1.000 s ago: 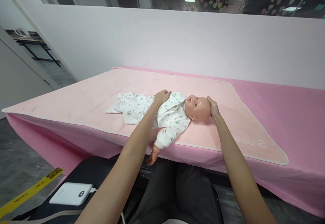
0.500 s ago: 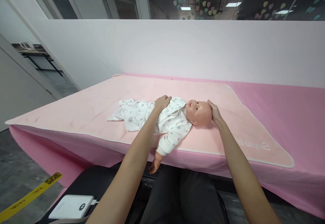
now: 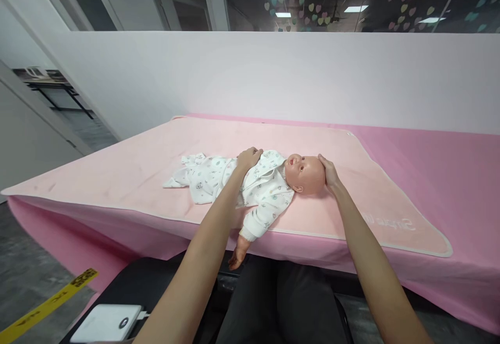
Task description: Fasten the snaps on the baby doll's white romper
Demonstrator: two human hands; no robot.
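A baby doll [image 3: 305,174] lies on its back on a pale pink mat [image 3: 128,177], its head toward the right. It wears a white printed top [image 3: 261,198] and white printed trousers [image 3: 213,175]. Across the doll's belly rests my left hand [image 3: 250,157], lying fairly flat on the cloth and open. Against the crown of the head, my right hand [image 3: 329,171] lies cupped, fingers stretched along it. The doll's near arm, ending in a bare doll hand [image 3: 239,253], hangs past the table's front edge. My left forearm hides part of the doll's waist.
A pink cloth [image 3: 461,177] covers the table under the mat. Behind it stands a white wall [image 3: 273,78] with dark glass above. At lower left are a white power bank [image 3: 105,324] on a black surface and a yellow strap [image 3: 50,305].
The view has shifted very slightly. Both hands keep their places on the doll, which has not visibly moved.
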